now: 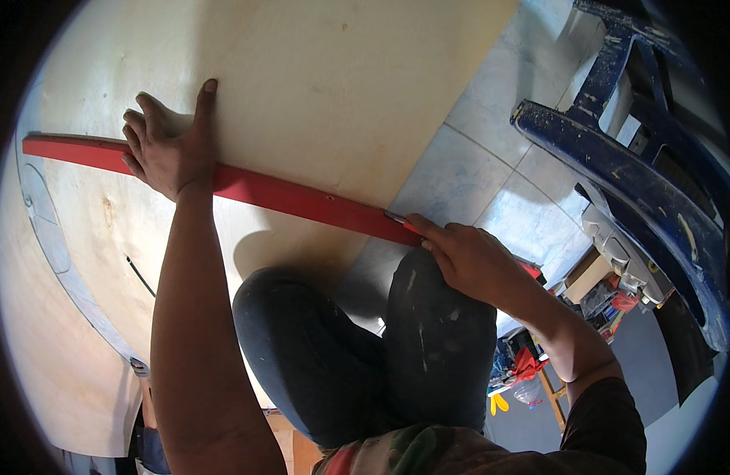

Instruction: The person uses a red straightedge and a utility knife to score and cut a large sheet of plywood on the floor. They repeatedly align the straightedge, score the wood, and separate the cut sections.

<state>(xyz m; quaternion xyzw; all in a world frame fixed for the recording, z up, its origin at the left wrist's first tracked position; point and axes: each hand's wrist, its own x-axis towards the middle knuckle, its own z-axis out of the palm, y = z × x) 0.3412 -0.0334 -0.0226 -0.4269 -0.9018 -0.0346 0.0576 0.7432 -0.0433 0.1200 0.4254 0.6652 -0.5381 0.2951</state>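
Observation:
A long red straightedge (278,193) lies slanting across a pale plywood sheet (333,79), reaching past its right edge. My left hand (175,146) presses on the straightedge with fingers spread, thumb and fingertips reaching onto the wood. My right hand (468,257) grips a red-handled cutter (401,221), its metal front resting along the straightedge near the sheet's right edge. My bent knees in dark, paint-marked trousers are below the straightedge, the right one partly behind my right hand. A thin black strip or slot (139,275) shows on the wood left of my forearm.
A paint-spattered dark blue plastic chair or stool (587,150) stands at right on a pale tiled floor (484,150). Boxes, tools and a red item (526,364) are piled beyond my right arm. Another pale wooden panel (56,340) is at far left, beside a grey curved strip.

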